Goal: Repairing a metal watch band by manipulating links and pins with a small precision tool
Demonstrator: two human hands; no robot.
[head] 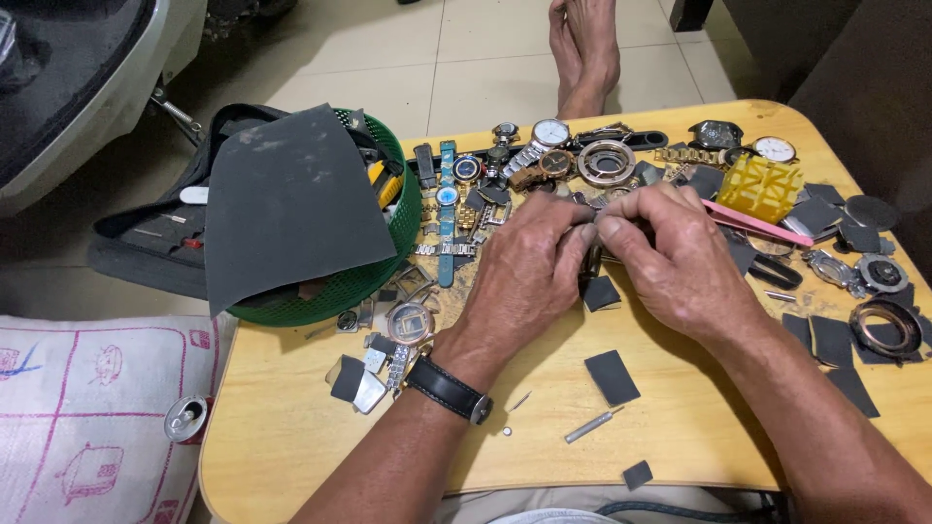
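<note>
Both hands, left hand (529,267) and right hand (670,257), meet mid-surface, fingers (582,233) clamped together on a small dark metal watch part (593,260), scattered wristwatches (549,136) lying beyond.

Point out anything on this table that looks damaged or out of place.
A large dark sandpaper sheet lies draped askew over the green basket. A small pin lies loose near the table's front edge. Neither hand's grip shows clearly.
</note>
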